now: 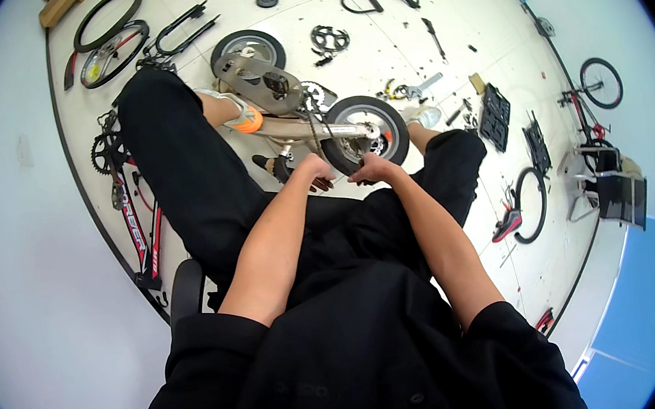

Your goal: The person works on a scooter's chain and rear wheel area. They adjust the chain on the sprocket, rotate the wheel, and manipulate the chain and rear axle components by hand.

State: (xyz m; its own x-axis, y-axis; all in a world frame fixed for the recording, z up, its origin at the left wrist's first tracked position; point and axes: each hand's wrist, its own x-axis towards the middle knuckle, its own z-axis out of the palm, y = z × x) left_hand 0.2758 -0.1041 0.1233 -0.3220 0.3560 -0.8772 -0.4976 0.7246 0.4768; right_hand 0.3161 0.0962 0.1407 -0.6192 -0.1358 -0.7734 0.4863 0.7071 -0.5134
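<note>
A small two-wheeled bike with a beige frame lies on its side on the floor between my legs. Its near wheel, with a black tyre, is just beyond my hands, and a chain runs along the frame beside it. My left hand is curled by the wheel's left edge, with something dark under its fingers. Close to the tyre's near edge, my right hand has its fingers drawn together and pointing left. A small dark thing shows beneath them, too small to name. A gap separates the two hands.
Beyond the bike lie a crankset, a U-shaped lock and an adjustable wrench. An open black tool case sits to the right. A red-and-black bike frame rests along the left wall; a chair stands far right.
</note>
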